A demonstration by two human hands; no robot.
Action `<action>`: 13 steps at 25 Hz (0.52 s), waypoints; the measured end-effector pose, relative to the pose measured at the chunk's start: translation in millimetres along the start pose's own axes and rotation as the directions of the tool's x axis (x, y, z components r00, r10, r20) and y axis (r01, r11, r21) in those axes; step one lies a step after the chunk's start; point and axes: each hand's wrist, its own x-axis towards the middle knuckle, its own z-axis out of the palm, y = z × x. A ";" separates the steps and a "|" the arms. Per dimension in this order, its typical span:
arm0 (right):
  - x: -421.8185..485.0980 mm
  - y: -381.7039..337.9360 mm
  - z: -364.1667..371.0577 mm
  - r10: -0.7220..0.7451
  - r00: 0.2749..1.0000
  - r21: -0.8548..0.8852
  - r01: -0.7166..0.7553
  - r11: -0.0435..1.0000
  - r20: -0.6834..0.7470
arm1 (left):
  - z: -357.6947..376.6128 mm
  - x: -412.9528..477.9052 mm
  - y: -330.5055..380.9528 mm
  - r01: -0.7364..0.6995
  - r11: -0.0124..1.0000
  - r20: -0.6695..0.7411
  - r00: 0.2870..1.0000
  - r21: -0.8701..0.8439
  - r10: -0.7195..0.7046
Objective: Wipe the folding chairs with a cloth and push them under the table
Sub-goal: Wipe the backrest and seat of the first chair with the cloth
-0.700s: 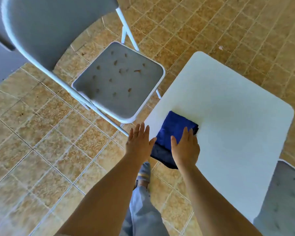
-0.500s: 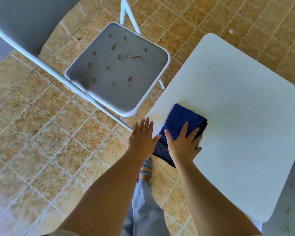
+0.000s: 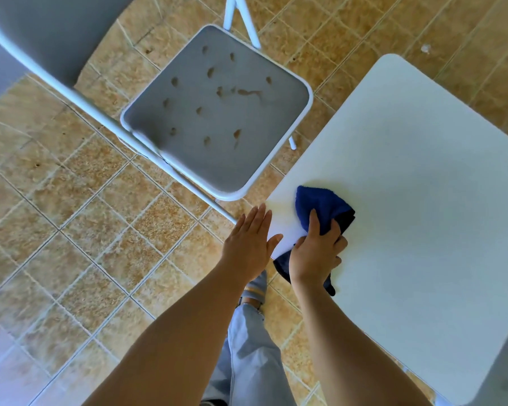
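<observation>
Step 1, grabbing the cloth point(image 3: 323, 208): my right hand point(image 3: 316, 253) is bunching it w/ fingers closed, at the bench point(image 3: 423, 171) corner. Left hand point(image 3: 248, 244) open, flat, empty. Next: lift cloth over to the spotted chair seat point(image 3: 217, 112) beside the bench & wipe.

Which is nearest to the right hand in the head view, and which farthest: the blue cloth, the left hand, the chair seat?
1. blue cloth: gripped in the right hand, on the table corner.
2. left hand: just beside it, open.
3. chair seat: farther, up and left, stained.
</observation>
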 end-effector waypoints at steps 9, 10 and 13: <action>23.4 -86.3 -38.1 -0.196 0.981 0.123 0.195 0.973 -0.008 | -77.6 1.2 -54.4 0.157 0.987 -0.146 0.976 -0.042 -0.162; 25.8 -100.1 -40.9 -0.218 0.976 0.131 0.218 0.967 -0.013 | -88.9 1.9 -63.0 0.173 0.984 -0.166 0.970 -0.045 -0.178; 29.6 -136.1 -43.2 -0.277 0.960 0.157 0.278 0.948 -0.031 | -121.1 6.7 -92.7 0.220 0.971 -0.207 0.950 -0.091 -0.235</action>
